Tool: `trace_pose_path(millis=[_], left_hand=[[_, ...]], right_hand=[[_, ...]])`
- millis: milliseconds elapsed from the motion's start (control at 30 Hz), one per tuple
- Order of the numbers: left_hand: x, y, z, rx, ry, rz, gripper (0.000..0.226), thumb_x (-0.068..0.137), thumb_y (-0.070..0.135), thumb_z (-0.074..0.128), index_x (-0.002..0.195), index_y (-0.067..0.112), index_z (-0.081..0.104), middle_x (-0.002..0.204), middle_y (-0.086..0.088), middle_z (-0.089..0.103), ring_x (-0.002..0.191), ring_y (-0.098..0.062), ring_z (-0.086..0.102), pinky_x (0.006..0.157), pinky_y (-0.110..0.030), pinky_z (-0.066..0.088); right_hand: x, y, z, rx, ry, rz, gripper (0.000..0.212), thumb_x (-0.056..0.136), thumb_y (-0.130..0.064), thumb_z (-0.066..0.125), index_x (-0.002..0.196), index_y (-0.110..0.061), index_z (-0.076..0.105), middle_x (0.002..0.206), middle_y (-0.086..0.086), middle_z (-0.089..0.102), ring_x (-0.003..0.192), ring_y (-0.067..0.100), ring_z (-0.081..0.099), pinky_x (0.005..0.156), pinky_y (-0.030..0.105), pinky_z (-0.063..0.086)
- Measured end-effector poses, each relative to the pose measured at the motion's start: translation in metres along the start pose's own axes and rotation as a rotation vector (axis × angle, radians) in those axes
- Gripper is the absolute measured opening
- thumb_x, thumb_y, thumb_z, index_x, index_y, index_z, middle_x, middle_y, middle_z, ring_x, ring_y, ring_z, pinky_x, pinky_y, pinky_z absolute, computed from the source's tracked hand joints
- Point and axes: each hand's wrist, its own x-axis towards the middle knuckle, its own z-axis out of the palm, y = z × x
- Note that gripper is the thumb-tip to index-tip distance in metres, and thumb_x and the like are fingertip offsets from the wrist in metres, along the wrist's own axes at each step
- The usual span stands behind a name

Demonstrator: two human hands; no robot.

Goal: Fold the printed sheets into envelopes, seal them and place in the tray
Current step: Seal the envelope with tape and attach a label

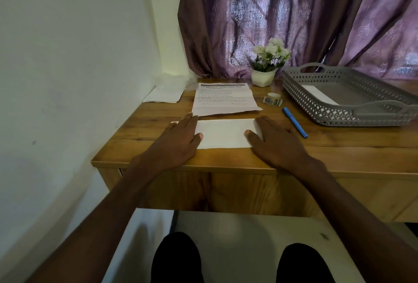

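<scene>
- Purple patterned curtains (294, 18) hang behind the wooden desk (339, 147) where I sit, a white wall on my left.
- My left hand (178, 140) lies flat, fingers straight, pressing the left end of the folded white sheet (224, 133) near the desk's front edge.
- My right hand (273, 142) lies flat too, fingers straight, pressing the right end; neither hand grips anything.
- Just beyond the fold lies a creased printed sheet (224, 99), face up.
- At the far right stands the grey perforated plastic tray (339, 92) with a white paper inside.
- Between sheet and tray lies a blue pen (295, 122); a white pot of white flowers (267, 65) stands at the back.
</scene>
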Motion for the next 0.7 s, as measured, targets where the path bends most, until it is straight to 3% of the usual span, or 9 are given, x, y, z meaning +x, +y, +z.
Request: trace_pose_path(millis=[100, 167, 233, 300, 433, 533, 700], left_hand=[[0.007, 0.010, -0.002, -0.130, 0.110, 0.042, 0.059, 0.110, 0.045, 0.038, 0.163, 0.029, 0.020, 0.172, 0.005, 0.020, 0.155, -0.022, 0.027, 0.124, -0.041, 0.025], [0.022, 0.020, -0.008, -0.211, 0.211, 0.084, 0.057, 0.106, 0.048, 0.047, 0.159, 0.031, 0.033, 0.167, 0.007, 0.033, 0.150, -0.019, 0.037, 0.119, -0.038, 0.034], [0.044, 0.030, -0.013, -0.290, 0.273, 0.136, 0.052, 0.105, 0.046, 0.052, 0.153, 0.029, 0.044, 0.162, 0.007, 0.043, 0.146, -0.017, 0.043, 0.117, -0.035, 0.037], [0.072, 0.041, -0.018, -0.326, 0.292, 0.154, 0.046, 0.104, 0.044, 0.054, 0.148, 0.027, 0.051, 0.156, 0.006, 0.051, 0.141, -0.017, 0.047, 0.117, -0.036, 0.040], [0.136, 0.059, -0.022, -0.325, 0.281, 0.149, 0.039, 0.103, 0.041, 0.059, 0.139, 0.027, 0.060, 0.141, 0.006, 0.063, 0.127, -0.015, 0.058, 0.102, -0.026, 0.041], [0.180, 0.065, -0.019, -0.310, 0.283, 0.164, 0.036, 0.102, 0.039, 0.060, 0.135, 0.025, 0.063, 0.133, 0.004, 0.068, 0.121, -0.017, 0.062, 0.099, -0.030, 0.048], [0.207, 0.063, 0.003, -0.295, 0.354, 0.140, 0.032, 0.104, 0.038, 0.058, 0.132, 0.025, 0.063, 0.133, 0.003, 0.068, 0.117, -0.016, 0.063, 0.093, -0.024, 0.043]], right_hand=[[0.005, 0.006, -0.007, 0.098, 0.293, -0.057, 0.053, 0.100, -0.041, 0.056, 0.146, -0.018, 0.048, 0.151, 0.006, 0.050, 0.134, 0.025, 0.051, 0.108, 0.045, 0.046], [0.024, 0.014, -0.018, 0.119, 0.451, -0.080, 0.042, 0.095, -0.024, 0.064, 0.136, -0.015, 0.058, 0.137, 0.009, 0.060, 0.119, 0.027, 0.060, 0.096, 0.044, 0.053], [0.049, 0.019, -0.033, 0.118, 0.509, -0.066, 0.036, 0.091, -0.020, 0.067, 0.126, -0.014, 0.062, 0.123, 0.007, 0.063, 0.106, 0.027, 0.064, 0.087, 0.040, 0.055], [0.075, 0.023, -0.045, 0.111, 0.444, -0.025, 0.039, 0.086, -0.028, 0.067, 0.122, -0.015, 0.061, 0.117, 0.005, 0.061, 0.102, 0.025, 0.062, 0.085, 0.040, 0.054], [0.128, 0.031, -0.059, -0.039, 0.227, 0.006, 0.055, 0.073, -0.042, 0.062, 0.116, -0.008, 0.070, 0.119, 0.015, 0.069, 0.107, 0.032, 0.064, 0.092, 0.039, 0.054], [0.160, 0.034, -0.062, -0.112, 0.078, 0.051, 0.045, 0.087, -0.030, 0.072, 0.126, -0.010, 0.068, 0.122, 0.013, 0.068, 0.109, 0.029, 0.064, 0.093, 0.036, 0.054], [0.178, 0.042, -0.059, -0.066, -0.024, 0.032, 0.028, 0.097, -0.023, 0.058, 0.116, -0.008, 0.072, 0.107, 0.012, 0.070, 0.097, 0.027, 0.067, 0.086, 0.039, 0.058]])
